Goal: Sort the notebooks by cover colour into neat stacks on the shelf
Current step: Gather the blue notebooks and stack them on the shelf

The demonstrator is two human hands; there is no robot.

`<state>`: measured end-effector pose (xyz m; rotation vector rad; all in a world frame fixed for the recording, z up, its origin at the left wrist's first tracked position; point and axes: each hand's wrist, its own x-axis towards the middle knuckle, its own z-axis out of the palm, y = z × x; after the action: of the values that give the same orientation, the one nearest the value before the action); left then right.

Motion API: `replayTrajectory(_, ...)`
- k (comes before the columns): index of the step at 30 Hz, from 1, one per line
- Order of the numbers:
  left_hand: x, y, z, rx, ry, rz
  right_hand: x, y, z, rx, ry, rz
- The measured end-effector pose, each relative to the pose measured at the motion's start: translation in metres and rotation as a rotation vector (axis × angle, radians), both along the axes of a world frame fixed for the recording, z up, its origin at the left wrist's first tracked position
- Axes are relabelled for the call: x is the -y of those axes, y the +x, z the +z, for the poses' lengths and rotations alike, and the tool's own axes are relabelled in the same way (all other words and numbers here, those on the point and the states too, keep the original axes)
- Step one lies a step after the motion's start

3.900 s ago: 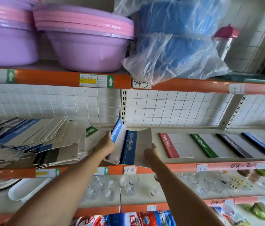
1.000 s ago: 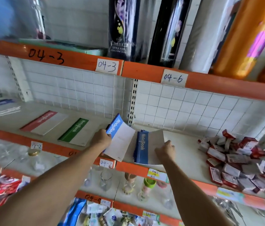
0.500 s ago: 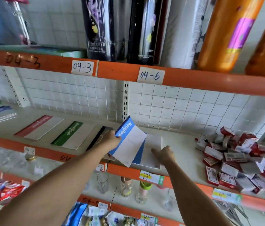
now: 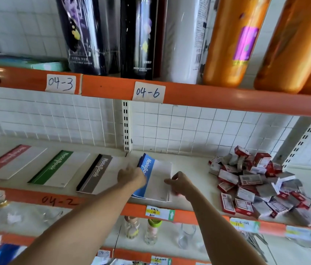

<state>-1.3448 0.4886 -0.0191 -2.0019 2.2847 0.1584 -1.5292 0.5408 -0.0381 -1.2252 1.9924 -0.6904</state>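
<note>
Four notebook stacks lie in a row on the white shelf (image 4: 192,165): a red-banded stack (image 4: 15,162), a green-banded stack (image 4: 59,169), a black-banded stack (image 4: 97,174) and a blue-banded stack (image 4: 156,178). The blue stack lies flat, its top cover reading "NoteBook". My left hand (image 4: 131,176) rests on the blue stack's left edge, fingers curled over the blue band. My right hand (image 4: 180,183) touches the stack's right edge with fingers loosely bent. Neither hand lifts a notebook.
A heap of small red and white boxes (image 4: 256,184) lies on the shelf to the right. Tall wrapped rolls (image 4: 233,41) stand on the shelf above. Glass jars and cups (image 4: 150,234) sit on the shelf below. An orange rail (image 4: 198,214) fronts the shelf.
The blue notebook held tilted in my left hand now lies flat on the blue stack. Both hands have settled at the stack's edges. The view shifted slightly right.
</note>
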Motion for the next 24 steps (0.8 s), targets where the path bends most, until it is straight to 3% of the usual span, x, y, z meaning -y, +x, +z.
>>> replayTrajectory(3,-0.001,-0.002,0.0,0.186,-0.062,-0.1,-0.002,0.0,0.003,-0.006,-0.006,0.004)
replayTrajectory(6,-0.003,-0.003,0.005,0.243,-0.064,-0.139,-0.002,0.003,0.004,-0.011,-0.001,-0.01)
replayTrajectory(13,0.008,0.033,0.002,-0.105,-0.161,-0.332,0.004,0.03,0.019,-0.219,-0.088,-0.033)
replayTrajectory(17,0.013,0.074,0.0,-0.276,-0.131,-0.327,0.005,0.069,0.024,-0.352,-0.104,-0.007)
replayTrajectory(20,0.016,0.11,0.005,-0.31,-0.174,-0.299,0.011,0.104,0.029,-0.423,-0.089,0.052)
replayTrajectory(24,0.021,0.168,0.013,-0.306,-0.199,-0.272,0.027,0.163,0.035,-0.363,-0.094,0.093)
